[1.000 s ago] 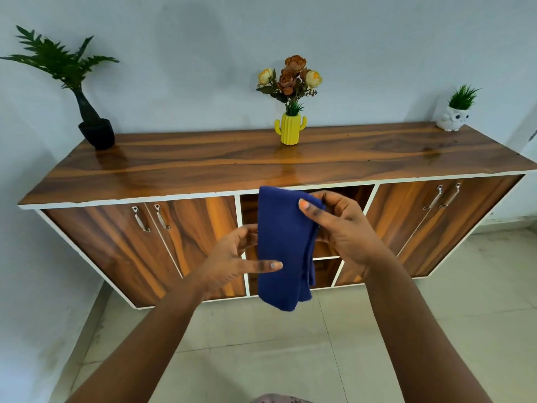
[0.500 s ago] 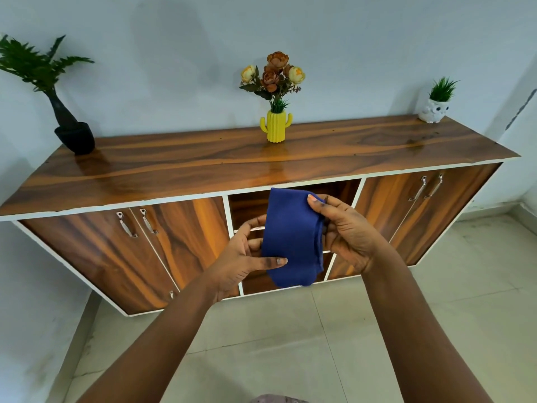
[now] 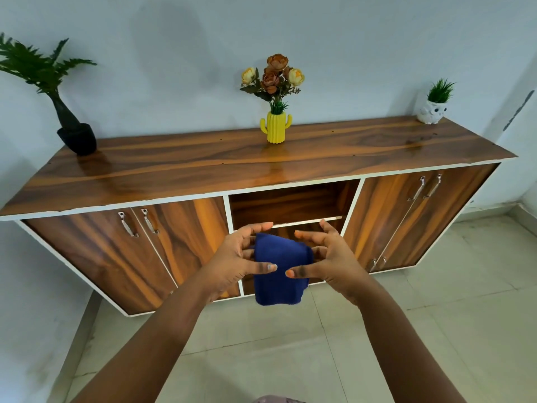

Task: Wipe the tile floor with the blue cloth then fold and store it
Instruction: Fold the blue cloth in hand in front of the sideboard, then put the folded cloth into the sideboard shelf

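Blue folded cloth (image 3: 279, 269) hangs between both hands, long axis vertical, directly before the wooden cabinet's open middle shelf (image 3: 308, 221). Left hand (image 3: 236, 254) and right hand (image 3: 325, 257) flank it, thumbs pressing its front, other fingers spread.

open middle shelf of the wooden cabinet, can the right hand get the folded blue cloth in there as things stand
Probably yes: the open middle shelf has no door, and nothing stands between it and the right hand holding the folded blue cloth with the left hand.

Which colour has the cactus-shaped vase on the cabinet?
Yellow; the cactus-shaped vase shows clearly in the head view.
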